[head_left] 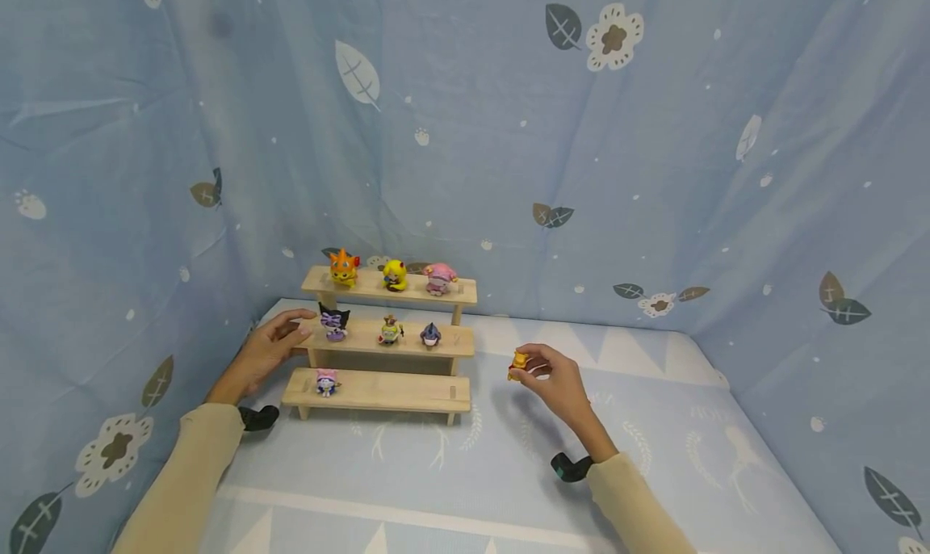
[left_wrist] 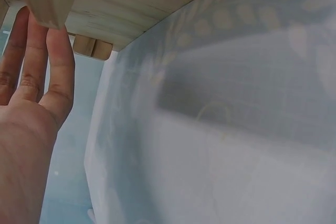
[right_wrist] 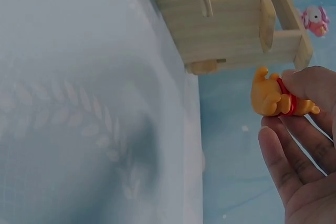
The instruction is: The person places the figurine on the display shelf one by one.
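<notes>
My right hand (head_left: pixel 559 383) pinches a small yellow bear figurine (right_wrist: pixel 273 98) with a red band between thumb and fingers, above the cloth to the right of a three-step wooden display shelf (head_left: pixel 414 391). At the left end of the middle step is my left hand (head_left: pixel 270 348), its fairly straight fingers against the wood in the left wrist view; its thumb is hidden there. Nearest to it stands a black-and-purple figurine (head_left: pixel 334 325). A pink-hooded figurine (head_left: pixel 326 383) stands at the left of the bottom step.
On the middle step are a yellow-green figurine (head_left: pixel 390 330) and a dark blue one (head_left: pixel 430 335). The top step bears an orange figurine (head_left: pixel 344 269), a yellow one (head_left: pixel 395 275) and a pink one (head_left: pixel 439 279). Patterned blue curtains (head_left: pixel 465 134) enclose the cloth-covered surface (head_left: pixel 436 489).
</notes>
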Available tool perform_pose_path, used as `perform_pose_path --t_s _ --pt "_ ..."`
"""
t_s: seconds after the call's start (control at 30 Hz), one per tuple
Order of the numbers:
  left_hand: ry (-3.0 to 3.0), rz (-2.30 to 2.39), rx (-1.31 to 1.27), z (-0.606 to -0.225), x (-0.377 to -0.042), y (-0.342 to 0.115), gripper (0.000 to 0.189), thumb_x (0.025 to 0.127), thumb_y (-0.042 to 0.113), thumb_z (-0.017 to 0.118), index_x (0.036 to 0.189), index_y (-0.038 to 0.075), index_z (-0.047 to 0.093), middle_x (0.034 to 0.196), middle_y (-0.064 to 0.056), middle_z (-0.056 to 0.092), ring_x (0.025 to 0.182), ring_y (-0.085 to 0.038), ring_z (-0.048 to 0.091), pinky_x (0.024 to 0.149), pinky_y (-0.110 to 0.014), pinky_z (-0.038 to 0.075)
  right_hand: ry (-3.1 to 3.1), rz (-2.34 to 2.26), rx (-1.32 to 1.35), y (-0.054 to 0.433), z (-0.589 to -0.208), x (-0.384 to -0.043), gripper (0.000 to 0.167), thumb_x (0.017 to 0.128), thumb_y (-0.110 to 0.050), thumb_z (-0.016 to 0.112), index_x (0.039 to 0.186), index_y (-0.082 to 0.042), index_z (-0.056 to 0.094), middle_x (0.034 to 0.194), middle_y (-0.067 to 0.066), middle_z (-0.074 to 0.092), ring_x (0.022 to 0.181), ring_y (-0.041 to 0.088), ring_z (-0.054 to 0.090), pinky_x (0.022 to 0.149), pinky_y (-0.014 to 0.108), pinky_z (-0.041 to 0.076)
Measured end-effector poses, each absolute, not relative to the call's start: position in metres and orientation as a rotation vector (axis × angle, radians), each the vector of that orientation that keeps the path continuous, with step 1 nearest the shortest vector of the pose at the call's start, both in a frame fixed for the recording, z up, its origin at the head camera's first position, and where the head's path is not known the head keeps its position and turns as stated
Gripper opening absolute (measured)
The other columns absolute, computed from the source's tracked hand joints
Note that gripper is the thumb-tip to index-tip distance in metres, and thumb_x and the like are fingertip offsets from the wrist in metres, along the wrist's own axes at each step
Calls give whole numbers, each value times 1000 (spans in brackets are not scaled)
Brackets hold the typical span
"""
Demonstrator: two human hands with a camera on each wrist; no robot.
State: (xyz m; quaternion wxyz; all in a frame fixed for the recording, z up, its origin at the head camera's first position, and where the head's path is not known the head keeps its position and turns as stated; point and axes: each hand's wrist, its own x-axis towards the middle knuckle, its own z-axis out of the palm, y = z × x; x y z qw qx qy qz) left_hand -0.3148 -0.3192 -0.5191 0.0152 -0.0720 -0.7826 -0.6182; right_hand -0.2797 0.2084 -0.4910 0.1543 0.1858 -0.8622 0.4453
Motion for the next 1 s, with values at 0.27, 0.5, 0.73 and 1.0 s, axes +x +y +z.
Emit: perform_pose_path --t_s 0.27,0.5,0.73,1.0 --pt "-2438 -1926 -202 -516 -309 -319 55 103 43 63 150 18 49 139 -13 49 112 -17 56 98 -54 53 -2478 1340 561 196 -491 -277 35 85 -19 88 116 -22 72 99 -6 71 90 13 69 79 32 61" --pt "-2438 -1938 -189 -515 -311 -317 54 103 41 63 151 19 49 138 -12 49 113 -18 55 100 -57 51 -2446 1338 612 187 -492 -275 35 85 -18 87 117 -23 71 99 -7 70 89 12 68 79 34 61" --pt "-2408 -1946 -253 -516 -311 -318 56 102 40 65 151 17 48 134 -10 50 112 -18 56 99 -57 51 -2422 1366 655 176 -491 -273 34 86 -17 87 115 -23 71 98 -7 71 88 11 69 77 29 60" --pt "-2400 -1959 -263 -517 -312 -320 57 103 39 65 152 16 47 130 -4 52 111 -17 57 98 -56 52 -2393 1360 718 163 -492 -272 33 86 -16 86 115 -21 71 100 -8 70 89 11 68 74 29 61"
